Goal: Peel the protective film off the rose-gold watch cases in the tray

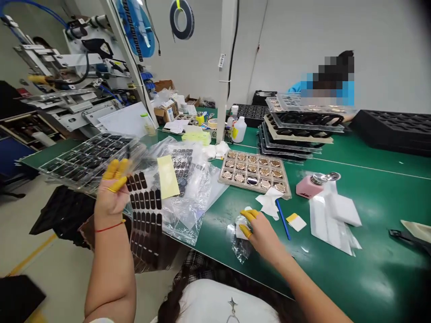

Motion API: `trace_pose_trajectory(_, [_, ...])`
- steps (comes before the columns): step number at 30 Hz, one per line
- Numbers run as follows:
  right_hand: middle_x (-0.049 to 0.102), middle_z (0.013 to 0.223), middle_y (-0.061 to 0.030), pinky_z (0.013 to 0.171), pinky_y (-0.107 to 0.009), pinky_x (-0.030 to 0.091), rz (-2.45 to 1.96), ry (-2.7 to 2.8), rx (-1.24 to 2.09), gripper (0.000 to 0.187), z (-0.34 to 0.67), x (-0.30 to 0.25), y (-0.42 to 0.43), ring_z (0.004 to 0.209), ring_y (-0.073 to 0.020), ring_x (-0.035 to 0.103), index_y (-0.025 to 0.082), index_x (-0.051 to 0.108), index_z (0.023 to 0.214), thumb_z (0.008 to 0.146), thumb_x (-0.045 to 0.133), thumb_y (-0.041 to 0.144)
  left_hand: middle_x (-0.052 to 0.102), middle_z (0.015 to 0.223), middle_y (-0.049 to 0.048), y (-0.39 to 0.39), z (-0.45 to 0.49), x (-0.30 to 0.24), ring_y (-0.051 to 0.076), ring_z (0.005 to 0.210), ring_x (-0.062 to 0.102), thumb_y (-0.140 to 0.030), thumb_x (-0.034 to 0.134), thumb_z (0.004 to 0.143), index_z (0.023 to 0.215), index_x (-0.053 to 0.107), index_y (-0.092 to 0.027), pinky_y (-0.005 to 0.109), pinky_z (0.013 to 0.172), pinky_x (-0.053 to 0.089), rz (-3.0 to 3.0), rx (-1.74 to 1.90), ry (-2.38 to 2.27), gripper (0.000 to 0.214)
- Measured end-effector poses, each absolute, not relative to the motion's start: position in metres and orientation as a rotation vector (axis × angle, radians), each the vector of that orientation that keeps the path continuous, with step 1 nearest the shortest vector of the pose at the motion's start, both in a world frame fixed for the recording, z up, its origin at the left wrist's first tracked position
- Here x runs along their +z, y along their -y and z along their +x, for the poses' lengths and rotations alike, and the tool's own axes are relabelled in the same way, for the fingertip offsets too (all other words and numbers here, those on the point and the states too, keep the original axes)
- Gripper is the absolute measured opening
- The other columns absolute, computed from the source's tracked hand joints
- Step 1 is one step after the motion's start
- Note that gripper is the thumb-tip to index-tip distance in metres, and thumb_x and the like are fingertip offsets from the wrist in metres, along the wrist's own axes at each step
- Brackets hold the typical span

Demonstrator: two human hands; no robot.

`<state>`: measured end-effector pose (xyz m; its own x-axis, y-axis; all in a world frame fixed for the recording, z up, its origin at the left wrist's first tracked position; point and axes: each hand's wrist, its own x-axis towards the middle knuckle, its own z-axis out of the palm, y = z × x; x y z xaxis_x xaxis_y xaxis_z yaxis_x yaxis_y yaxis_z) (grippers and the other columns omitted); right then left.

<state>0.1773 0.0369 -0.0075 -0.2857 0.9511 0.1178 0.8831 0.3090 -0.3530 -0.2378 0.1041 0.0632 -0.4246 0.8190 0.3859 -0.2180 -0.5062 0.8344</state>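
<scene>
My left hand (113, 190), with yellow finger cots on its fingertips, is raised at the left and pinches a clear sheet of black stickers (146, 199) by its top corner. The sheet hangs down in rows of small dark rounded strips. Low over the table, my right hand (262, 233), also in yellow finger cots, closes its thumb and fingers around a small white piece (239, 229). Beneath it lies crumpled clear plastic (241, 251). A tray of gold-coloured watch-like parts (252, 169) lies beyond, with a white wipe (270, 201) and a blue stick (283, 220) beside my right hand.
Plastic bags (191, 220) and a yellow paper (167, 177) lie mid-left. A pink pump bottle (310, 186) and white foam pad (343, 210) stand right. Stacked trays (289, 143) rise at the back, a person behind them. A white post (226, 67) stands centrally.
</scene>
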Motion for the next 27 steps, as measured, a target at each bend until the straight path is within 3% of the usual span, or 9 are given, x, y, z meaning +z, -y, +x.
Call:
trace_pose_trajectory(4, [0.061, 0.111, -0.0123, 0.090, -0.046, 0.040, -1.308, 2.217, 0.641, 0.026, 0.126, 0.019, -0.070, 0.099, -0.0290, 0.053, 0.019, 0.065, 0.105, 0.081, 0.054, 0.020, 0.065, 0.120, -0.0005, -0.091, -0.250, 0.016, 0.009, 0.101, 0.062, -0.003, 0.062, 0.074, 0.107, 0.062, -0.023, 0.017, 0.088, 0.048, 0.752, 1.944, -0.976, 0.039])
trace_pose_trajectory(8, [0.066, 0.102, -0.0086, 0.089, -0.040, 0.041, -1.090, 1.921, 1.196, 0.025, 0.060, 0.030, -0.104, 0.098, -0.0248, 0.056, 0.016, 0.065, 0.098, 0.085, 0.050, 0.031, 0.067, 0.115, 0.0030, -0.074, -0.239, -0.006, 0.011, 0.078, 0.067, -0.011, 0.072, 0.066, 0.103, 0.066, -0.022, 0.021, 0.080, 0.051, 0.847, 1.916, -1.129, 0.039])
trace_pose_trajectory(11, [0.068, 0.102, -0.0079, 0.079, -0.035, 0.048, -1.011, 1.740, 1.460, 0.037, 0.027, 0.031, -0.117, 0.091, -0.0194, 0.063, 0.016, 0.056, 0.111, 0.092, 0.036, 0.041, 0.069, 0.112, 0.0069, -0.068, -0.224, -0.006, 0.017, 0.086, 0.067, -0.023, 0.072, 0.070, 0.102, 0.068, -0.019, 0.031, 0.094, 0.046, 1.077, 1.824, -1.300, 0.033])
trace_pose_trajectory(15, [0.071, 0.093, -0.0057, 0.075, -0.033, 0.049, -0.980, 1.402, 1.748, 0.035, 0.009, 0.027, -0.117, 0.082, -0.0196, 0.066, 0.019, 0.056, 0.103, 0.080, 0.059, 0.045, 0.066, 0.115, 0.0088, -0.066, -0.210, 0.000, 0.023, 0.112, 0.058, -0.028, 0.061, 0.080, 0.087, 0.073, -0.020, 0.038, 0.105, 0.037, 1.442, 1.661, -1.411, 0.016])
trace_pose_trajectory(22, [0.071, 0.089, -0.0080, 0.071, -0.034, 0.050, -1.113, 1.272, 1.649, 0.040, 0.028, 0.036, -0.106, 0.074, -0.0196, 0.066, 0.016, 0.062, 0.096, 0.070, 0.069, 0.046, 0.062, 0.124, 0.0085, -0.039, -0.223, 0.031, 0.028, 0.116, 0.053, -0.033, 0.066, 0.075, 0.080, 0.074, -0.023, 0.044, 0.106, 0.034, 1.725, 1.536, -1.400, 0.014])
trace_pose_trajectory(24, [0.071, 0.089, -0.0090, 0.072, -0.035, 0.051, -1.142, 1.268, 1.569, 0.043, 0.048, 0.042, -0.101, 0.073, -0.0199, 0.066, 0.016, 0.064, 0.097, 0.069, 0.070, 0.048, 0.070, 0.100, 0.0099, -0.022, -0.255, 0.035, 0.029, 0.101, 0.060, -0.045, 0.061, 0.077, 0.057, 0.066, -0.021, 0.046, 0.098, 0.041, 1.614, 1.735, -1.332, 0.032])
trace_pose_trajectory(25, [0.071, 0.088, -0.0092, 0.071, -0.035, 0.051, -1.156, 1.261, 1.523, 0.043, 0.061, 0.045, -0.098, 0.073, -0.0199, 0.066, 0.016, 0.065, 0.097, 0.069, 0.070, 0.048, 0.069, 0.072, 0.0080, -0.013, -0.275, 0.031, 0.025, 0.078, 0.063, -0.053, 0.056, 0.076, 0.045, 0.054, -0.021, 0.045, 0.086, 0.048, 1.464, 1.943, -1.288, 0.045])
trace_pose_trajectory(26, [0.071, 0.087, -0.0091, 0.071, -0.035, 0.052, -1.173, 1.243, 1.479, 0.043, 0.074, 0.046, -0.095, 0.072, -0.0200, 0.066, 0.017, 0.065, 0.097, 0.068, 0.071, 0.049, 0.053, 0.047, 0.0026, -0.005, -0.294, 0.024, 0.019, 0.053, 0.055, -0.060, 0.049, 0.076, 0.038, 0.038, -0.021, 0.041, 0.071, 0.052, 1.315, 2.066, -1.288, 0.055])
trace_pose_trajectory(27, [0.071, 0.085, -0.0090, 0.070, -0.035, 0.052, -1.191, 1.216, 1.441, 0.043, 0.089, 0.047, -0.092, 0.071, -0.0200, 0.066, 0.017, 0.066, 0.096, 0.067, 0.072, 0.049, 0.032, 0.036, -0.0025, 0.000, -0.312, 0.013, 0.014, 0.040, 0.041, -0.060, 0.044, 0.077, 0.039, 0.024, -0.021, 0.037, 0.061, 0.050, 1.180, 2.065, -1.426, 0.057])
